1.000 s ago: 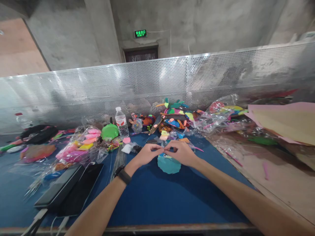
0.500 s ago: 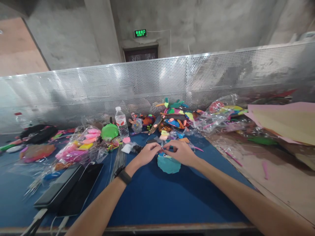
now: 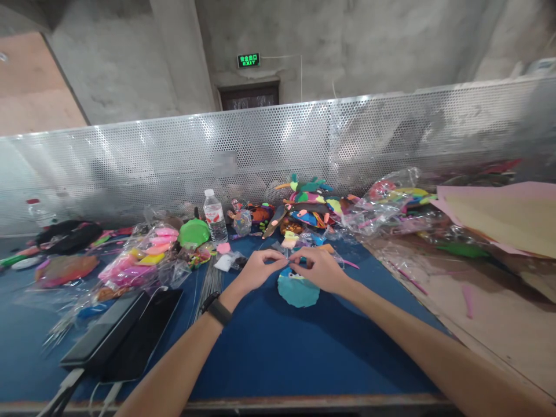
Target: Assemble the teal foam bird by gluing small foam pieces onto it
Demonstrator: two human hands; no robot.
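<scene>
A flat, rounded piece of teal modelling clay point(image 3: 299, 292) lies on the blue tabletop, with small eye-like bits and a touch of yellow at its upper edge. Above that edge, the fingertips of my left hand point(image 3: 262, 270) and my right hand point(image 3: 320, 270) meet in a pinch. Whatever is between them is too small and hidden to make out. A dark watch point(image 3: 217, 308) is strapped round my left wrist. Just beyond my fingers stands a pale yellow clay lump point(image 3: 290, 238).
Two dark devices, a phone point(image 3: 141, 336) and a thicker block point(image 3: 106, 330), lie at the left with cables. A water bottle point(image 3: 215, 216), a green clay dome point(image 3: 193, 233) and a heap of coloured clay figures point(image 3: 306, 211) line the back. Paper sheets point(image 3: 504, 211) rest at the right.
My left fingers have shifted slightly and sit straighter against the right fingertips. The teal clay stays in the same place.
</scene>
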